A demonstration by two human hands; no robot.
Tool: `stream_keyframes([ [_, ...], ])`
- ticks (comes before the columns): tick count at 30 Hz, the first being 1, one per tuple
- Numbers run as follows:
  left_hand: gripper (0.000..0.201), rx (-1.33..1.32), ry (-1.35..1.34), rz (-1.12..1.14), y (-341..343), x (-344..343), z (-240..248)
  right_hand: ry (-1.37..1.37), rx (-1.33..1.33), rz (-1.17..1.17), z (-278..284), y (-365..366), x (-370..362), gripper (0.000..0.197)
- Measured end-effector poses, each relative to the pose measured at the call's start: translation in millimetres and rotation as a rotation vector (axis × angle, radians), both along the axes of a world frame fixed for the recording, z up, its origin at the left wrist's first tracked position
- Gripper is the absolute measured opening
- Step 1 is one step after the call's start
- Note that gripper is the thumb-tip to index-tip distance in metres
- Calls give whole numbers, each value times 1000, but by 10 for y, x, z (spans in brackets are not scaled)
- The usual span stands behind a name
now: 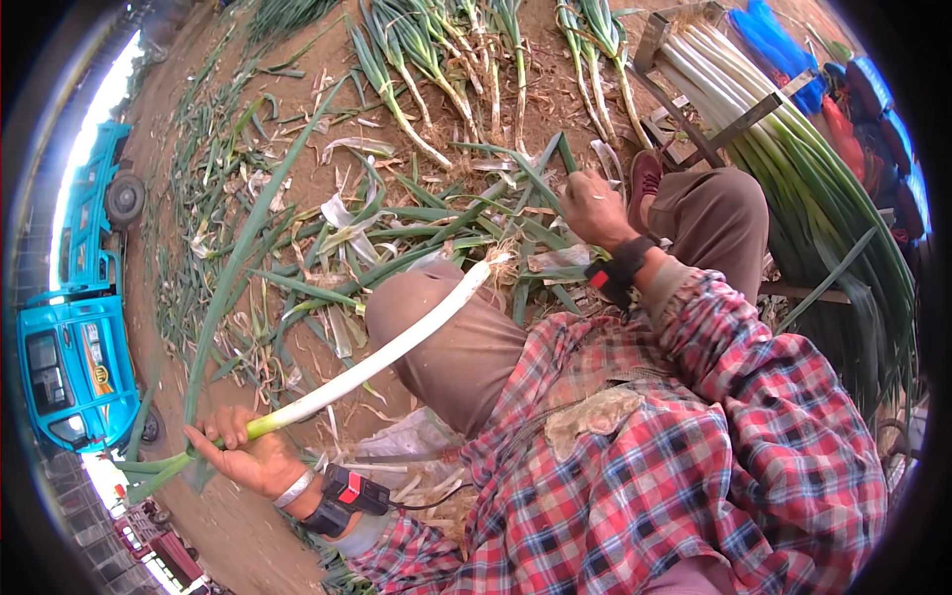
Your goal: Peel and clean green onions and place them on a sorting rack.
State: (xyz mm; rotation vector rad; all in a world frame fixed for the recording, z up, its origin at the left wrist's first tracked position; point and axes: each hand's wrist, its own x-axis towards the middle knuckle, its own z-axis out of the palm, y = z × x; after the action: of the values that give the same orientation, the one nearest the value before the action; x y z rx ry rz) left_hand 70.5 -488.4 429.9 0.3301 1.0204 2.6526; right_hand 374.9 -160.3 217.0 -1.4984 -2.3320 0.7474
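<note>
My left hand is closed round a long green onion where its white stalk turns green. The stalk slants up to the right across my knee, its root end pointing away from me. Its green leaves spread out past my fingers, one long leaf reaching far up the picture. My right hand is apart from the stalk, low over the litter beside my other knee, with its fingers curled in. Green leaf pieces meet its fingertips; what they grip, if anything, I cannot make out.
Torn leaves and pale peelings litter the soil in front. Several unpeeled green onions lie in a row beyond. At right, a metal frame holds a stack of white-stalked onions. A blue truck stands far left.
</note>
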Motion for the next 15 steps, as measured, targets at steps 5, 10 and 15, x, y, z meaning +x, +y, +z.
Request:
stream_keyframes([
  [5,24,-55,-97,98,-60,-26,-21,578,92,504,699,-392,-201,28],
  [10,24,-39,-144,86,-19,-11,-3,565,117,867,877,-663,-389,21],
  [15,22,11,-125,37,-71,-25,27,604,136,862,825,-721,-432,18],
])
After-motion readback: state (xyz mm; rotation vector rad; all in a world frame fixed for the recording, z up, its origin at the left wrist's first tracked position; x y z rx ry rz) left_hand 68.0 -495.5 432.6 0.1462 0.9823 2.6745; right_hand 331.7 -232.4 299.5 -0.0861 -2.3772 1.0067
